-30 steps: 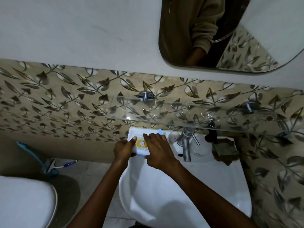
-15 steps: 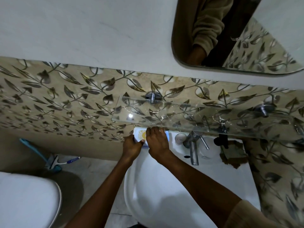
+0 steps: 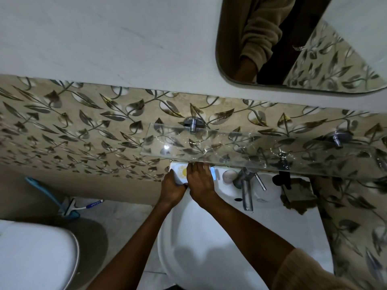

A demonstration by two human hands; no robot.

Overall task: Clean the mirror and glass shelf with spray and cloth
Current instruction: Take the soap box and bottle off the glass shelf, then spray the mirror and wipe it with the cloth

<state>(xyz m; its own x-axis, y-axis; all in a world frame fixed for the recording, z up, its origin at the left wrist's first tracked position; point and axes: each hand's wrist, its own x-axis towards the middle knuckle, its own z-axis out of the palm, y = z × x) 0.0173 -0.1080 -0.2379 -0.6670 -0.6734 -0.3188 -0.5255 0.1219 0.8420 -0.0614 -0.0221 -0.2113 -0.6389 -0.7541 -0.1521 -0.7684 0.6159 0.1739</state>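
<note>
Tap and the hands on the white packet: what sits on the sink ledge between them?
In the head view, one small pale rounded object, possibly soap, sits on the sink ledge between the right hand and the tap.

Operator: What do you see at lower left of the frame?

Guide: You see a white toilet lid [image 3: 31, 256]; above it, a blue-handled squeegee [image 3: 83, 206] on the floor.

Operator: And at centre right?

Guide: You see a white washbasin [image 3: 209, 248] with a chrome tap [image 3: 247, 189]. Leaf-patterned tiles [image 3: 73, 132] cover the wall.
</note>
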